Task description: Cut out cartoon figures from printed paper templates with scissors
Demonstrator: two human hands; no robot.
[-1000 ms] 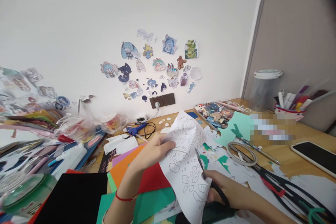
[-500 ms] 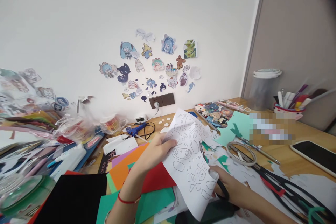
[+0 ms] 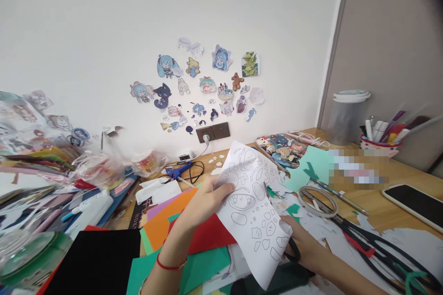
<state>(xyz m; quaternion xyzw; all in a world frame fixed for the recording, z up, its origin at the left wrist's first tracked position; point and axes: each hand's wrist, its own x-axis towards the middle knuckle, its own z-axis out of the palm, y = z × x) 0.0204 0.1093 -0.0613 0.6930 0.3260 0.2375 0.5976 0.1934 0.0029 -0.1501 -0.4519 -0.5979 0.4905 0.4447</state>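
Note:
My left hand [image 3: 211, 198] pinches the left edge of a white paper sheet [image 3: 247, 235] covered in line-drawn shapes, thumb on top. The sheet is held up above the desk, slightly bent, with a ragged cut edge on its right side. Behind that edge, my right hand [image 3: 302, 239] grips black-handled scissors [image 3: 294, 250]; a handle loop shows by the fingers while the blades are hidden behind the paper. Under my left arm lie red paper [image 3: 211, 236], orange paper [image 3: 169, 216] and green paper [image 3: 207, 265].
At right are a tape roll [image 3: 317, 202], larger black scissors [image 3: 377, 239], a pen [image 3: 346, 203], a phone [image 3: 415, 205] and paper scraps. A blue glue gun [image 3: 178, 171] lies behind my left hand. Black paper [image 3: 97, 260] and a white glue bottle [image 3: 92, 209] are at left.
The lower part of the sheet and my right hand with the scissors have shifted slightly to the right. My left hand keeps the same hold.

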